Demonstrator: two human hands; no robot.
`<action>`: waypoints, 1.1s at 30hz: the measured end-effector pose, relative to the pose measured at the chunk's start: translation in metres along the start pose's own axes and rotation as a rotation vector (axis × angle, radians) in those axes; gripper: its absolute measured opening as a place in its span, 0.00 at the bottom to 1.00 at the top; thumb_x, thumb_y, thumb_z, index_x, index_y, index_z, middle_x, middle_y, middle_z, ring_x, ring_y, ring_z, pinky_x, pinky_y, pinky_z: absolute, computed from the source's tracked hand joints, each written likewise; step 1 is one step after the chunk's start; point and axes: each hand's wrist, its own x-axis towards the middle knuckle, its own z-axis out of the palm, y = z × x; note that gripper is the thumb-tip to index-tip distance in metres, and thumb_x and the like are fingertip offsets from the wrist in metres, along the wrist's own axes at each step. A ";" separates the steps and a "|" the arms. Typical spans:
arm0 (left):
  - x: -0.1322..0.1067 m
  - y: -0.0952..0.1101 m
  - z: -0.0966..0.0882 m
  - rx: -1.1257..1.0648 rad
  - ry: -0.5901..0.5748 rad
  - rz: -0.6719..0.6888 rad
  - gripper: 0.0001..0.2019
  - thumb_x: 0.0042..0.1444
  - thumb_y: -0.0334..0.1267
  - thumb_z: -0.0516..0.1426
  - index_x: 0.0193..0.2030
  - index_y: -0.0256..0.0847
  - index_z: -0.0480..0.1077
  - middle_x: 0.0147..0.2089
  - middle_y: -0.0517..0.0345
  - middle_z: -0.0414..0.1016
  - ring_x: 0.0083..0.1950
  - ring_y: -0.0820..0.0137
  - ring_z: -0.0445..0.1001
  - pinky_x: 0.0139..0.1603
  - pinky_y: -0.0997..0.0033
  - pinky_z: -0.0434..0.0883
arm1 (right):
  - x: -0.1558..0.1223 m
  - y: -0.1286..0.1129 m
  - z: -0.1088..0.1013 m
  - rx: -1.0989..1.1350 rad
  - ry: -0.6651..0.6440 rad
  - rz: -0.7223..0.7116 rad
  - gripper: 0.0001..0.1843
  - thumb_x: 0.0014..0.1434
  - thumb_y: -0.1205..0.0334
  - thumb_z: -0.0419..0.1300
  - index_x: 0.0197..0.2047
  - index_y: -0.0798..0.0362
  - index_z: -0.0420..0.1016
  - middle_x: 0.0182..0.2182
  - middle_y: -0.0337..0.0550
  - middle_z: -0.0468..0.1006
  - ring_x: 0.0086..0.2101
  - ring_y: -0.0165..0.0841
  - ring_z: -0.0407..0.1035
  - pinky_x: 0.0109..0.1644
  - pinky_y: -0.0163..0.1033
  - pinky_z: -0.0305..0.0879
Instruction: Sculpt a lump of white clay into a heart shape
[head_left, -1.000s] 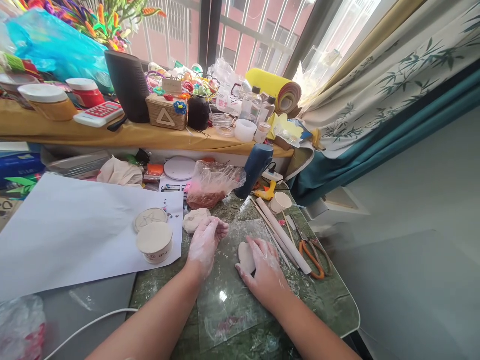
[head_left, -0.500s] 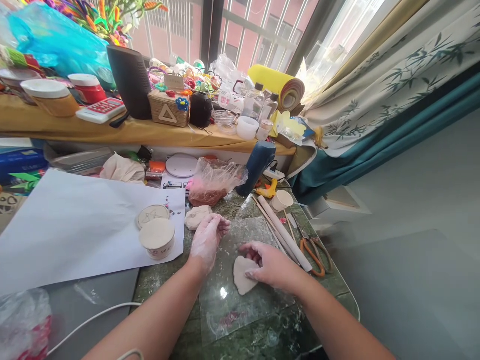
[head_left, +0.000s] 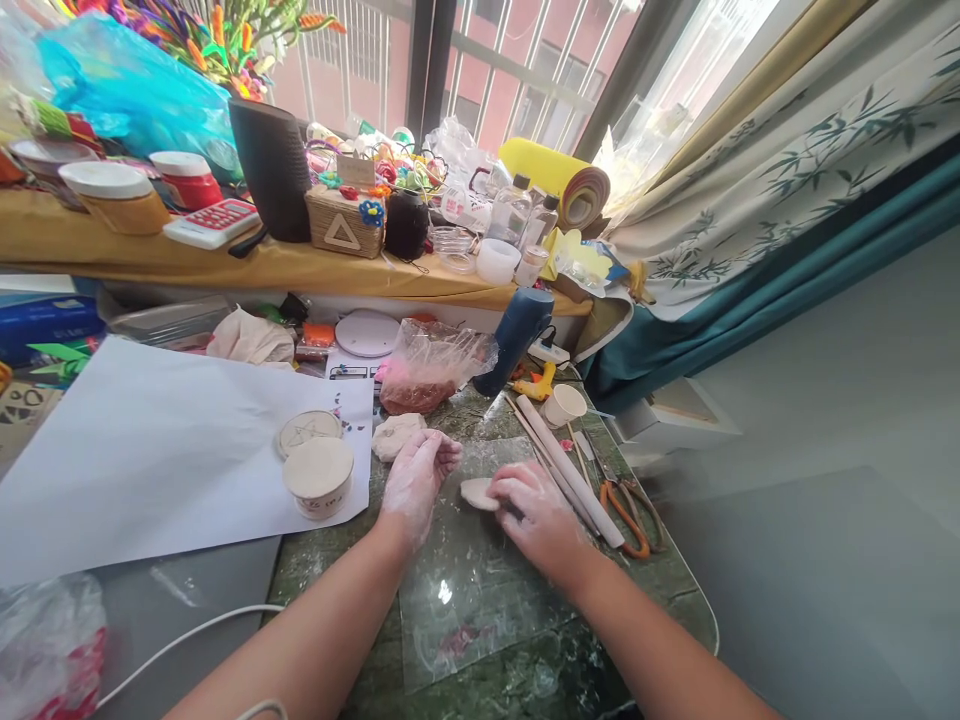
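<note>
A flat piece of pale clay (head_left: 478, 494) is gripped at its right edge by my right hand (head_left: 538, 515). The piece is seen nearly edge-on, above a clear sheet (head_left: 465, 600) dusted with white powder. My left hand (head_left: 416, 485), whitened with powder, rests at the sheet's left side with its fingers loosely bent and nothing visible in them. Just behind it sits a lump of pale clay (head_left: 396, 436). On the white paper (head_left: 187, 450) to the left stand a clay-topped paper cup (head_left: 319, 478) and a clay disc (head_left: 309, 433) marked with a star.
To the right lie a pale roller (head_left: 570, 470), thin sticks, scissors (head_left: 628, 515) with orange handles and a paper cup (head_left: 564, 403). Behind are bagged reddish clay (head_left: 416, 390), a dark blue cylinder (head_left: 517, 340) and a yellow glue gun (head_left: 536, 382). A crowded ledge runs below the window.
My right hand has lifted and tilted the flat clay, moving it away from me across the sheet. My left hand stays nearly in place.
</note>
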 end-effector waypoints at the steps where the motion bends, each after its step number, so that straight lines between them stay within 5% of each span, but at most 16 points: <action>1: 0.000 0.000 0.000 -0.001 0.003 -0.002 0.17 0.44 0.49 0.71 0.30 0.39 0.72 0.30 0.58 0.78 0.32 0.72 0.74 0.37 0.73 0.69 | -0.003 0.001 0.002 -0.020 -0.040 -0.018 0.15 0.59 0.74 0.57 0.42 0.47 0.79 0.44 0.45 0.80 0.47 0.41 0.71 0.55 0.47 0.68; 8: -0.001 0.001 0.001 -0.006 0.006 -0.010 0.17 0.44 0.48 0.71 0.30 0.39 0.72 0.30 0.58 0.78 0.32 0.72 0.74 0.37 0.73 0.69 | -0.018 0.009 -0.010 -0.023 -0.196 0.039 0.10 0.58 0.59 0.70 0.43 0.47 0.79 0.46 0.44 0.80 0.49 0.41 0.72 0.58 0.48 0.67; 13: 0.000 0.002 0.001 -0.010 -0.002 -0.014 0.18 0.44 0.49 0.71 0.29 0.39 0.71 0.31 0.58 0.78 0.32 0.72 0.74 0.37 0.73 0.69 | -0.003 0.008 -0.033 -0.080 -0.397 -0.006 0.10 0.60 0.66 0.65 0.45 0.46 0.81 0.49 0.43 0.80 0.51 0.41 0.71 0.60 0.48 0.64; 17: 0.000 0.002 0.000 -0.006 0.000 -0.017 0.18 0.44 0.50 0.71 0.29 0.39 0.72 0.30 0.57 0.78 0.31 0.72 0.73 0.37 0.73 0.69 | 0.008 0.004 -0.041 0.248 -0.219 0.183 0.05 0.61 0.58 0.66 0.39 0.49 0.81 0.41 0.45 0.82 0.44 0.40 0.74 0.53 0.46 0.68; 19: -0.001 0.002 0.001 -0.002 -0.001 -0.018 0.18 0.44 0.49 0.71 0.29 0.39 0.72 0.30 0.57 0.77 0.31 0.72 0.74 0.37 0.73 0.69 | 0.015 -0.002 -0.031 0.628 -0.037 0.313 0.21 0.66 0.48 0.61 0.25 0.50 0.75 0.25 0.42 0.77 0.29 0.35 0.70 0.37 0.41 0.68; 22: -0.001 0.003 0.001 0.000 -0.002 -0.015 0.18 0.44 0.49 0.70 0.29 0.39 0.72 0.30 0.58 0.77 0.32 0.73 0.74 0.37 0.73 0.69 | 0.028 -0.012 -0.004 1.114 0.117 0.455 0.37 0.69 0.38 0.51 0.13 0.47 0.56 0.09 0.34 0.57 0.15 0.28 0.52 0.21 0.36 0.55; 26: -0.001 0.003 0.001 0.000 -0.001 -0.012 0.18 0.45 0.50 0.70 0.30 0.39 0.71 0.30 0.58 0.78 0.31 0.72 0.74 0.37 0.73 0.69 | 0.042 -0.018 0.031 1.112 0.054 0.555 0.34 0.60 0.40 0.64 0.10 0.49 0.62 0.07 0.34 0.59 0.11 0.25 0.51 0.17 0.34 0.44; 33: -0.001 0.001 0.001 -0.009 0.004 -0.011 0.17 0.45 0.49 0.70 0.30 0.40 0.71 0.30 0.58 0.78 0.31 0.71 0.75 0.37 0.72 0.70 | 0.049 -0.016 0.042 1.138 0.034 0.567 0.34 0.59 0.41 0.64 0.10 0.49 0.60 0.06 0.32 0.58 0.10 0.24 0.49 0.16 0.33 0.46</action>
